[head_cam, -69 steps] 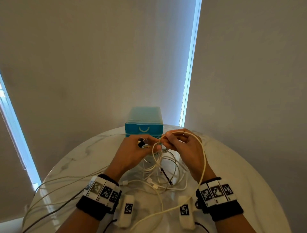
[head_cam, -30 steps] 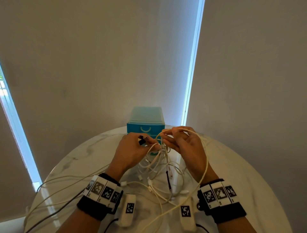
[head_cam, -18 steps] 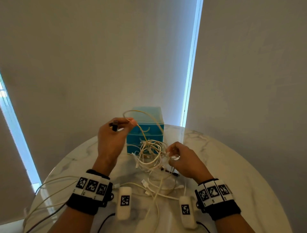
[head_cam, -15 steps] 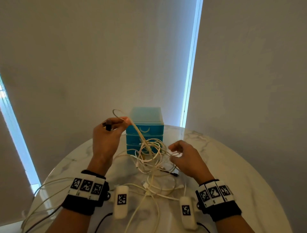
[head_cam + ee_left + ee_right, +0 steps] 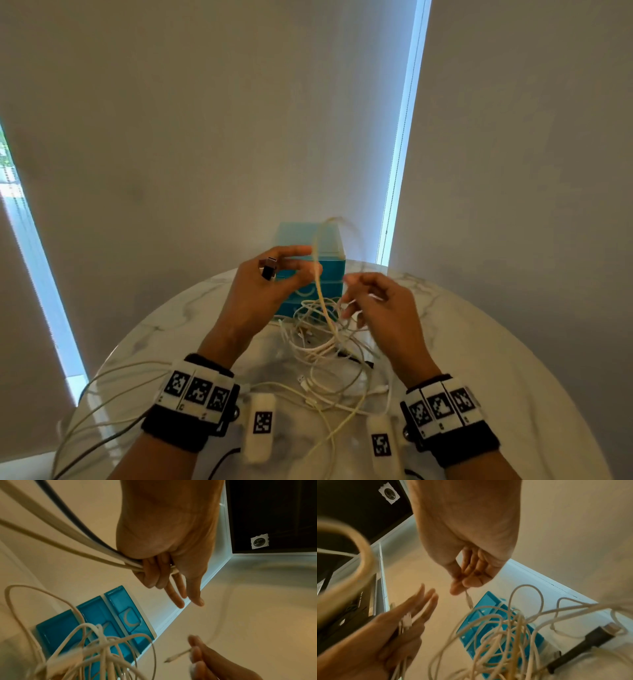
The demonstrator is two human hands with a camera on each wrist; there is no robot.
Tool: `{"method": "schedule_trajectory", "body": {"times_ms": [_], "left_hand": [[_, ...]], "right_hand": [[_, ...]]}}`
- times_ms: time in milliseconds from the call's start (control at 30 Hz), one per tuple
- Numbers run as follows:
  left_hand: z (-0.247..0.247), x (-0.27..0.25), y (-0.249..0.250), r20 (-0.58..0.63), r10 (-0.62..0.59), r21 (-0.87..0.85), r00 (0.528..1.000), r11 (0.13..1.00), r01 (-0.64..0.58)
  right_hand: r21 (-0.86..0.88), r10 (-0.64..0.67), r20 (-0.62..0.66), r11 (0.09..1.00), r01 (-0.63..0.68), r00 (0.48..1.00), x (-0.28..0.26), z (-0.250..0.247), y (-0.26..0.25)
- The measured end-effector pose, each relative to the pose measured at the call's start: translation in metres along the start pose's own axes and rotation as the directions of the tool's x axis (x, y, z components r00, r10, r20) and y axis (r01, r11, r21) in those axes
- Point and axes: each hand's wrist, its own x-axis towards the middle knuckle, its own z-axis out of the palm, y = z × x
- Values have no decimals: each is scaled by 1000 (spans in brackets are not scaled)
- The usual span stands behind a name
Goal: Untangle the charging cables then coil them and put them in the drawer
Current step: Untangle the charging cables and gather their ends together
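Note:
A tangle of white and beige charging cables (image 5: 322, 337) lies on the marble table (image 5: 496, 342) in front of the blue drawer unit (image 5: 330, 246), whose drawers look closed. My left hand (image 5: 298, 269) is raised before the drawers; it grips a black USB plug (image 5: 269, 269) and a beige cable (image 5: 320, 260) that loops up over the unit. In the left wrist view its curled fingers (image 5: 150, 573) clamp several cable strands. My right hand (image 5: 356, 298) hovers over the tangle, and in the right wrist view it pinches a thin white cable end (image 5: 468, 599).
Two white marker-tagged blocks (image 5: 263, 425) (image 5: 382, 445) lie near the front edge between my wrists. Long cables (image 5: 113, 387) trail off the table's left side. A black plug (image 5: 590, 641) sticks out of the tangle. The wall stands close behind the drawer unit.
My left hand has swung back right, from the table's left to in front of the drawers, carrying the plug and beige cable. My right hand has lifted slightly off the tangle.

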Motion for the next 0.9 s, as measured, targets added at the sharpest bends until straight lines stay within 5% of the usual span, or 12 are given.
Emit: {"method": "schedule_trajectory", "body": {"times_ms": [133,300,467,600,667,767,833,900], "left_hand": [[-4,0,-8,94,-113,112,989,988,102],[-3,1,-10,132,-137,180,982,977,112],[-14,8,-22,-47,-173,33,984,984,175],[-29,11,-28,-76,-229,-162,971,963,215],[-36,12,-27,-81,-234,-246,969,947,208],[-42,12,-25,-72,-261,-349,963,911,221],[-46,12,-24,-56,-281,-400,958,885,237],[-49,13,-23,-42,-296,-438,954,864,249]], "right_hand": [[252,4,-142,967,32,990,6,-20,-6],[397,37,-28,918,-23,999,16,-35,1],[449,317,-98,860,-242,943,21,-47,19],[691,221,17,702,-171,975,14,-38,-10],[595,109,104,790,-149,989,10,-19,-28],[91,90,295,988,-122,951,-5,16,-36],[-196,115,436,980,-31,892,-14,35,-32],[-434,165,608,888,150,777,-16,50,-24]]}}
